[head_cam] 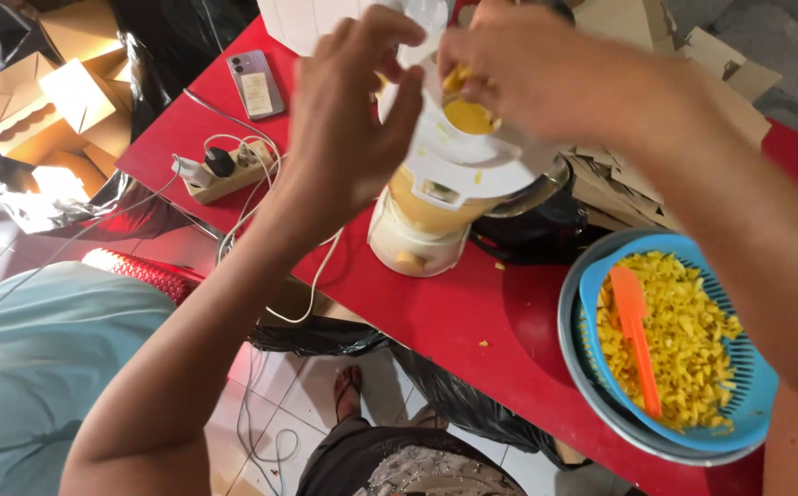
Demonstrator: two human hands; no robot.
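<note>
So my right hand (518, 69) is pinched shut on a few yellow fruit pieces (457, 78) right over the feed opening of the white blender (445, 184); my left hand (348, 119) is half curled, fingers resting on the blender's lid rim, not gripping anything; the blender stands on the red table (436, 312); the blue colander (674, 349) of yellow chunks with an orange spatula (638, 331) sits to the right; phone (255, 84) and power strip (229, 174) are further back.

Bare forearms, patterned dark shorts, a sandal.
</note>
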